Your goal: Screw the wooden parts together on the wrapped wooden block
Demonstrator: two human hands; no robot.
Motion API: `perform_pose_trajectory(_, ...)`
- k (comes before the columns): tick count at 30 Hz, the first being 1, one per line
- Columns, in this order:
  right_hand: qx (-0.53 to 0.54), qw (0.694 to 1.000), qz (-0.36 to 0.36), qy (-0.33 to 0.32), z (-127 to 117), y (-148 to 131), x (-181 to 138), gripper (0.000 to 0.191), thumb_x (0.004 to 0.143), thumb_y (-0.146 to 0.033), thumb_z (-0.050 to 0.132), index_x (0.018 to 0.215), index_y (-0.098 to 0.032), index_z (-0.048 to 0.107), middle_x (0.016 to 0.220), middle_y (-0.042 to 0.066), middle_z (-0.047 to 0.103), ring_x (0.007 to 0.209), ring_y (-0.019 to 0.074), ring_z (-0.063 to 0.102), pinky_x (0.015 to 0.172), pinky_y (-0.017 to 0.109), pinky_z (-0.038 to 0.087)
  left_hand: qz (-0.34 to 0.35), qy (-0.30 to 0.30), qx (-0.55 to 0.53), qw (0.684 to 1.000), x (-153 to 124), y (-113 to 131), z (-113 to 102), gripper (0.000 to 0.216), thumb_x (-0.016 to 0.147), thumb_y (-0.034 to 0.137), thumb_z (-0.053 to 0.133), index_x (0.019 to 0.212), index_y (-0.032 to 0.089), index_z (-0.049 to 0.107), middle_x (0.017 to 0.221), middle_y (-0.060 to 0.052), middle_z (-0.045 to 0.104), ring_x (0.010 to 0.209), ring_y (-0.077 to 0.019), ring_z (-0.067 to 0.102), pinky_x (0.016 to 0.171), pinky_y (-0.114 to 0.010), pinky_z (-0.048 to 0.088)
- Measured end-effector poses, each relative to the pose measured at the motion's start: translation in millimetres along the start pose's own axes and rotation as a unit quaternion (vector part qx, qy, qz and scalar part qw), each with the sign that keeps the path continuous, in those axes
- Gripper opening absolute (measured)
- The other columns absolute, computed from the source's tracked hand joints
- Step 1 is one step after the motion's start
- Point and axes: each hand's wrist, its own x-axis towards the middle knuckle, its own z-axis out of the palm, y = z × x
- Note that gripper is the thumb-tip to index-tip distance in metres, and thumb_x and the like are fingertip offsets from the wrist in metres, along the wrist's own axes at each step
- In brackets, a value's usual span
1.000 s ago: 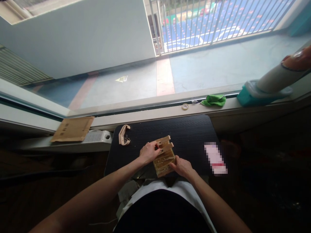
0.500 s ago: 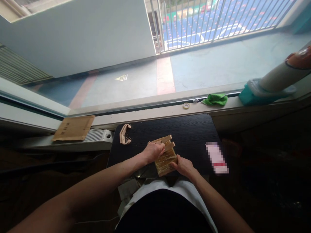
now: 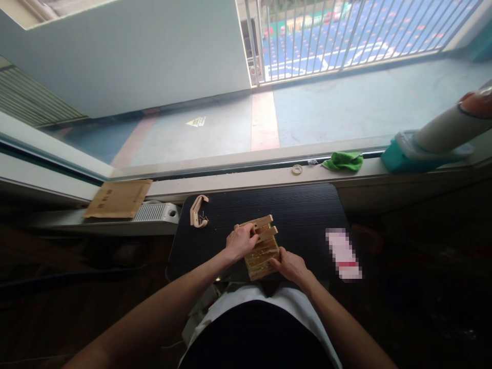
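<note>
A yellowish-brown block [image 3: 262, 259] wrapped in shiny clear film stands at the near edge of the dark table, tilted a little. Across its far end lie two light wooden strips [image 3: 268, 234] with small holes, side by side with a gap between them. My left hand [image 3: 241, 241] is closed at the strips' left part, thumb and fingers pinching the nearer strip; its palm side is hidden. Against the block's right side, my right hand [image 3: 292, 264] grips with the thumb on top and the fingers out of sight. Curved wooden pieces [image 3: 196, 211] lie far left, with several small screws [image 3: 203, 218] beside them.
The black table [image 3: 303, 205] meets the window sill. On the sill are a green cloth [image 3: 344, 161], a tape roll [image 3: 296, 169] and a teal container [image 3: 407, 154]. A brown envelope [image 3: 119, 199] rests at left. A blurred pink-white item [image 3: 343, 254] lies at the table's right edge.
The two wooden strips show a wider gap between them now. My left hand has shifted slightly on them. My right hand keeps its grip on the block. The view has tilted a little.
</note>
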Motion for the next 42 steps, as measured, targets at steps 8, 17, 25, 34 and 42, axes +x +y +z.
perform_pose_trajectory(8, 0.002, 1.0, -0.003, -0.007, 0, 1, 3, 0.046, 0.083, -0.055, 0.035, 0.106, -0.018, 0.05, 0.101, 0.011, 0.066, 0.093, 0.0262, 0.062, 0.073, 0.032, 0.042, 0.085, 0.036, 0.081, 0.992, 10, -2, 10, 0.029, 0.09, 0.038, 0.036, 0.084, 0.02, 0.057, 0.082, -0.005, 0.067, 0.076, -0.0195, 0.063, 0.07, -0.029, 0.044)
perform_pose_trajectory(17, 0.003, 1.0, -0.003, -0.01, -1, 1, 1, 0.046, 0.084, -0.055, 0.036, 0.107, -0.018, 0.05, 0.101, 0.011, 0.066, 0.093, 0.0266, 0.062, 0.072, 0.032, 0.042, 0.298, -0.038, 0.132, 0.945, 23, -13, -9, 0.025, 0.089, 0.036, 0.04, 0.084, 0.018, 0.057, 0.077, -0.005, 0.066, 0.073, -0.018, 0.063, 0.068, -0.026, 0.045)
perform_pose_trajectory(25, 0.006, 1.0, -0.004, -0.01, 1, 3, 3, 0.046, 0.084, -0.055, 0.036, 0.108, -0.018, 0.049, 0.101, 0.011, 0.066, 0.094, 0.0261, 0.062, 0.073, 0.032, 0.041, 0.063, 0.008, -0.009, 0.998, 11, -8, -2, 0.013, 0.076, 0.035, 0.057, 0.081, 0.024, 0.058, 0.079, 0.001, 0.067, 0.073, -0.0169, 0.063, 0.063, -0.023, 0.043)
perform_pose_trajectory(34, 0.005, 1.0, -0.01, -0.009, 0, 3, 3, 0.045, 0.084, -0.054, 0.035, 0.106, -0.018, 0.049, 0.1, 0.011, 0.066, 0.093, 0.0267, 0.062, 0.072, 0.033, 0.041, -0.002, 0.04, -0.002, 0.999, 11, 0, 5, 0.03, 0.086, 0.042, 0.04, 0.083, 0.022, 0.06, 0.082, -0.005, 0.068, 0.076, -0.0209, 0.063, 0.064, -0.027, 0.043)
perform_pose_trajectory(42, 0.01, 1.0, -0.013, -0.007, 2, 3, 3, 0.044, 0.083, -0.055, 0.036, 0.105, -0.019, 0.05, 0.099, 0.01, 0.067, 0.09, 0.026, 0.063, 0.07, 0.032, 0.041, 0.206, -0.016, 0.061, 0.977, 18, -10, -1, 0.022, 0.088, 0.035, 0.04, 0.082, 0.02, 0.055, 0.078, -0.003, 0.065, 0.07, -0.0165, 0.063, 0.066, -0.025, 0.044)
